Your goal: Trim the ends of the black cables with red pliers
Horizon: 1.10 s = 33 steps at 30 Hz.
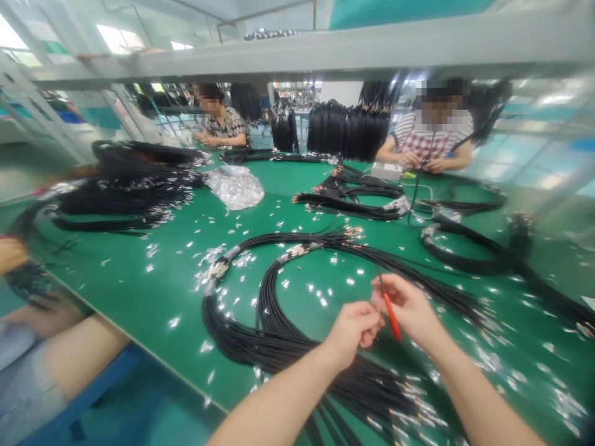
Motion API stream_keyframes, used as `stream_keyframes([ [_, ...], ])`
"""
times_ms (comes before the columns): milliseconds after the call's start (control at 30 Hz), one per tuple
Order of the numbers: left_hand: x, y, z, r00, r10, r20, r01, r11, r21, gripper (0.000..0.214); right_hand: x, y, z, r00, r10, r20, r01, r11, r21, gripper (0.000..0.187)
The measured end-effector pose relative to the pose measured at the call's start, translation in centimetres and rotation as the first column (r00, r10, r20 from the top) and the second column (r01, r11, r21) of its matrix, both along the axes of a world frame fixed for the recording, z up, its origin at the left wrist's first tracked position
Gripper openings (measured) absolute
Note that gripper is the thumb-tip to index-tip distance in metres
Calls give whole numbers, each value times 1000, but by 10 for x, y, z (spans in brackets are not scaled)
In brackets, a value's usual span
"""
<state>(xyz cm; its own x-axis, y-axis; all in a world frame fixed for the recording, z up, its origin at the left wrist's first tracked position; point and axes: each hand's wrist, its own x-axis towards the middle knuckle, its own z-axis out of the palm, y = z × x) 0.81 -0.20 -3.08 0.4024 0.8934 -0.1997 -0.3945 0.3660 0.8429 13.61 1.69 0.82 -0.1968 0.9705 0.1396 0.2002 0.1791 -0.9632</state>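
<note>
Two bare hands meet over a green desk [139,297]. The right hand [411,306] is curled around one red-handled tool [391,317], its slim dark tip pointing away from the wearer; the left hand [351,328], just beside it, has thumb and fingers pinched together, though whether anything small is between them cannot be told. Two curved black cable bundles [232,337] lie to the left of the left hand, one nested inside the other, running beneath that forearm. Beyond the left hand, within the inner curve, is a patch of green surface dotted with white scraps [324,302]. The desk's near edge slants well to the left of the left hand, past one seated person's thigh [83,353]. Farther beyond the hands are one clear plastic bag [235,186] and two co-workers [437,139], one ahead to the left, one to the right. One long shelf beam [297,59] crosses above and beyond the hands.
</note>
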Motion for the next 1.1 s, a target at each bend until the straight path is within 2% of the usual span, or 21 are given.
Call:
stream_keyframes([
  [100, -1, -1, 1, 994, -61, 87, 66, 996, -57, 23, 1, 3, -6, 998, 51, -27, -51, 999, -12, 21],
  [200, -2, 2, 0, 997, 37, 64, -36, 999, -23, 22, 18, 6, -15, 992, -28, -121, 8, 986, -164, 25],
  [233, -3, 3, 0, 996, 81, 43, -81, 997, -5, 22, 26, 6, -18, 996, -48, -71, 32, 975, -220, 24],
  [300, -3, 6, -3, 989, 150, -18, -149, 988, 35, 20, 46, 4, -23, 976, -33, 217, 89, 962, -256, 20],
  [333, -2, 6, -4, 983, 174, -57, -171, 984, 58, 19, 56, 2, -25, 905, -30, 424, 125, 973, -196, 18],
  [367, -2, 7, -6, 977, 194, -94, -187, 979, 81, 18, 65, 0, -26, 783, -38, 621, 135, 985, -110, 19],
  [400, -2, 6, -7, 969, 212, -126, -200, 974, 102, 17, 74, -2, -26, 625, -70, 777, 132, 991, -17, 22],
  [433, -2, 6, -8, 961, 229, -152, -212, 969, 124, 16, 83, -3, -26, 479, -89, 873, 122, 992, 34, 24],
  [500, -2, 5, -8, 945, 268, -187, -236, 956, 174, 12, 98, -3, -25, 277, -95, 956, 112, 992, 66, 27],
  [567, -3, 4, -6, 923, 312, -226, -265, 939, 218, 9, 111, 2, -27, 156, -134, 979, 157, 981, 110, 28],
  [633, -4, 5, -4, 898, 354, -263, -298, 927, 230, 8, 121, 7, -31, 125, -226, 966, 208, 958, 198, 28],
  [667, -5, 5, -3, 890, 368, -267, -315, 923, 222, 8, 123, 10, -34, 163, -294, 942, 234, 939, 252, 28],
  [700, -5, 5, -2, 888, 377, -264, -329, 921, 209, 9, 122, 11, -36, 244, -369, 897, 272, 914, 302, 28],
  [767, -6, 5, -1, 891, 389, -235, -351, 917, 190, 10, 111, 10, -37, 489, -505, 711, 378, 857, 349, 28],
  [800, -6, 5, 0, 895, 390, -216, -355, 916, 184, 10, 100, 8, -35, 622, -540, 566, 436, 840, 323, 30],
  [833, -5, 4, 0, 900, 389, -197, -357, 917, 179, 10, 86, 4, -31, 735, -535, 417, 467, 845, 262, 32],
  [867, -5, 3, 1, 906, 383, -178, -354, 919, 175, 11, 70, -1, -27, 839, -473, 269, 436, 880, 187, 36],
  [900, -5, 3, 1, 912, 378, -160, -352, 920, 172, 11, 53, -6, -21, 901, -406, 151, 390, 912, 123, 37],
  [933, -5, 2, 1, 915, 376, -145, -351, 921, 171, 11, 37, -10, -15, 947, -310, 84, 307, 951, 42, 36],
  [1000, -5, 1, 2, 910, 393, -134, -368, 913, 176, 10, 8, -17, -7, 981, -190, -35, 187, 979, -75, 35],
  [1100, -5, 0, 3, 897, 423, -126, -398, 899, 183, 12, -17, -20, -4, 966, -219, -141, 204, 973, -112, 35],
])
